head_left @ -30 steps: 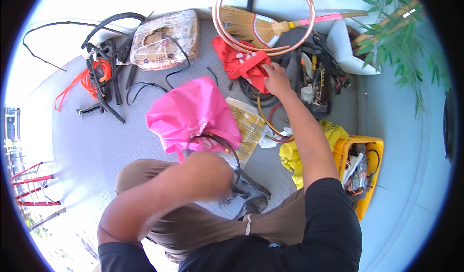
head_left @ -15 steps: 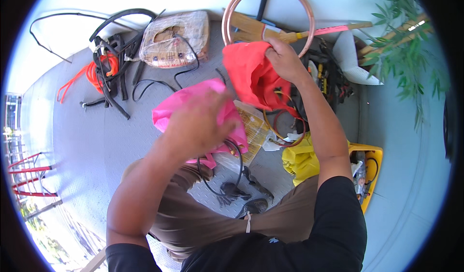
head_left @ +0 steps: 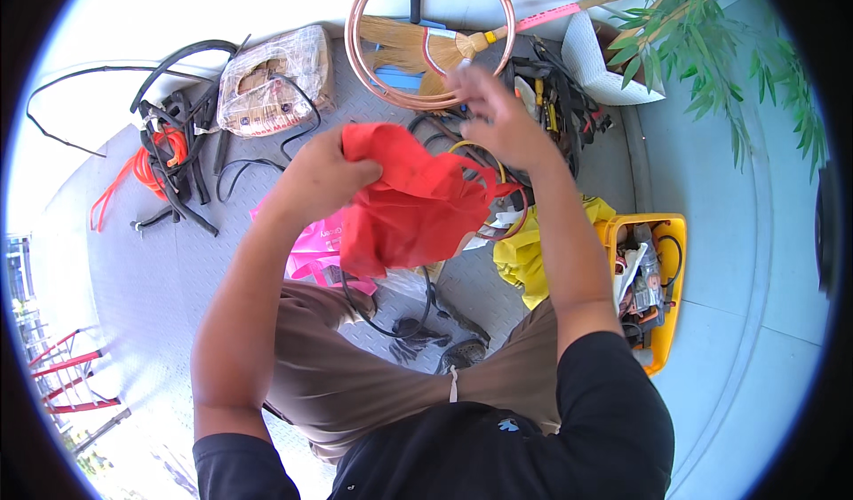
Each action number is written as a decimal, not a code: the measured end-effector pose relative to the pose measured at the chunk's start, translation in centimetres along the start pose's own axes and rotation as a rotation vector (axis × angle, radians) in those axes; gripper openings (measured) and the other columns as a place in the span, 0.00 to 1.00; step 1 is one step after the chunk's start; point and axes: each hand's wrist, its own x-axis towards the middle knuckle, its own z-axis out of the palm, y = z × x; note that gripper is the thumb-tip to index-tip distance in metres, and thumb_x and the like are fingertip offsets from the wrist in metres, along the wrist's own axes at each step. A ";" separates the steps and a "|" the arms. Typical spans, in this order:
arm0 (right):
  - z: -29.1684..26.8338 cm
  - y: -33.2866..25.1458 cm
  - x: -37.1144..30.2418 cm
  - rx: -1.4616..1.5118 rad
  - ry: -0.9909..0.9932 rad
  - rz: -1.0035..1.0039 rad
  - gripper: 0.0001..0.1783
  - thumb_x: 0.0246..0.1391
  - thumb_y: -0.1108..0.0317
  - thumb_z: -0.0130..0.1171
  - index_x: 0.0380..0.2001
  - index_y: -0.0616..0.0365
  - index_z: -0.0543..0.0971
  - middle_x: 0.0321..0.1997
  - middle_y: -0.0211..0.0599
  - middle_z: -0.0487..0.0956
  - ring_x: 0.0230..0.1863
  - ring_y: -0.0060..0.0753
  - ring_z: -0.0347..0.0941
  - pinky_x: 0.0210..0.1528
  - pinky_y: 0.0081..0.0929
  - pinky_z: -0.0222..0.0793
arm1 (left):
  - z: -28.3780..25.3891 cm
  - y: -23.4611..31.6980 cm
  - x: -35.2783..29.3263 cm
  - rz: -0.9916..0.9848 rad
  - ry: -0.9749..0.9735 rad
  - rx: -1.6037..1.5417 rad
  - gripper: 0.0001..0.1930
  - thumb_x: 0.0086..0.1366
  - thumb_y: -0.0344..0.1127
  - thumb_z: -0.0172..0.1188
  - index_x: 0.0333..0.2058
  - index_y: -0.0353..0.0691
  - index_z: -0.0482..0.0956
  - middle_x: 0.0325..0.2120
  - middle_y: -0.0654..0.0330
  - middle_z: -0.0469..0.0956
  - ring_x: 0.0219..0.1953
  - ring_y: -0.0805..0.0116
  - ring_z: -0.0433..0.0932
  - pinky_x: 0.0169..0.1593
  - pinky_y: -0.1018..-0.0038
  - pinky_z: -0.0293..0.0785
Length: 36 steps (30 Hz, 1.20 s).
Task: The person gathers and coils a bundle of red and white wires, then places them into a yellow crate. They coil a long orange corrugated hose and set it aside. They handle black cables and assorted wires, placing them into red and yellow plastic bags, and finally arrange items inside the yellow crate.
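Observation:
A red cloth bag (head_left: 404, 220) hangs in front of me, its top left corner pinched between the thumb and fingers of my left hand (head_left: 324, 173). My right hand (head_left: 498, 123) is raised beyond the bag's right side, its fingers apart and slightly blurred, with nothing seen in it. A strap of the bag trails toward the right, above a yellow and red hose (head_left: 521, 220). Behind and below the red bag, a pink bag (head_left: 313, 250) lies on the floor, partly covered by it. A yellow bag (head_left: 524, 256) sits beneath my right forearm.
A yellow tool bin (head_left: 680, 269) stands at right, near black tool bags (head_left: 569, 100). Copper tubing coils (head_left: 354, 51) and a straw broom (head_left: 444, 51) lean at the back. At far left are a wrapped box (head_left: 311, 91) and orange cord (head_left: 142, 167). Dark gloves (head_left: 416, 340) lie between my legs.
My left hand has moved from over the pink bag to grip the red bag. My right hand has let go of it. The red bag has come lower and closer.

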 end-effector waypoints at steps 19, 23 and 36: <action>6.0 5.6 -16.8 -0.619 -0.261 0.392 0.14 0.61 0.56 0.56 0.44 0.45 0.86 0.43 0.44 0.85 0.44 0.54 0.82 0.47 0.48 0.77 | -0.3 -4.3 -0.6 0.220 0.072 1.020 0.11 0.56 0.29 0.61 0.39 0.40 0.85 0.40 0.51 0.80 0.45 0.48 0.79 0.53 0.57 0.75; -1.8 -0.8 -19.8 -0.288 0.125 0.365 0.14 0.57 0.67 0.62 0.47 0.53 0.83 0.38 0.42 0.84 0.39 0.41 0.81 0.43 0.34 0.74 | -0.6 -3.4 1.2 0.225 0.149 0.653 0.11 0.62 0.30 0.58 0.42 0.39 0.84 0.42 0.46 0.80 0.43 0.50 0.82 0.51 0.61 0.76; 0.2 -5.5 -23.0 -0.232 0.200 0.187 0.16 0.54 0.66 0.68 0.45 0.62 0.83 0.27 0.32 0.78 0.29 0.27 0.73 0.35 0.28 0.70 | -2.0 1.6 2.8 0.179 0.085 -0.688 0.12 0.73 0.31 0.48 0.49 0.37 0.78 0.40 0.60 0.82 0.39 0.72 0.83 0.42 0.75 0.81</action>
